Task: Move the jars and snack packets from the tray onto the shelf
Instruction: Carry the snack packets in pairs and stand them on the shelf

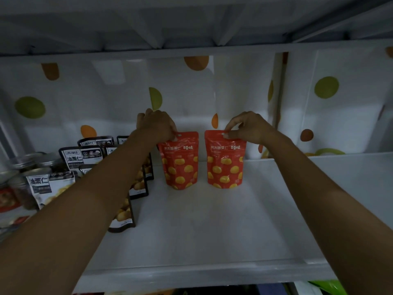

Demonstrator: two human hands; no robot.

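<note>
Two red snack packets with yellow chestnut prints stand upright side by side at the back of the white shelf (212, 231). My left hand (156, 124) pinches the top edge of the left red packet (180, 162). My right hand (247, 127) pinches the top edge of the right red packet (225, 162). Both arms reach in from the bottom corners. The tray is not in view.
Several black-and-white snack packets (81, 156) stand in rows at the left, partly behind my left arm. Jars with metal lids (32, 162) stand at the far left. A dotted white liner (106, 99) covers the back wall. An upper shelf hangs overhead.
</note>
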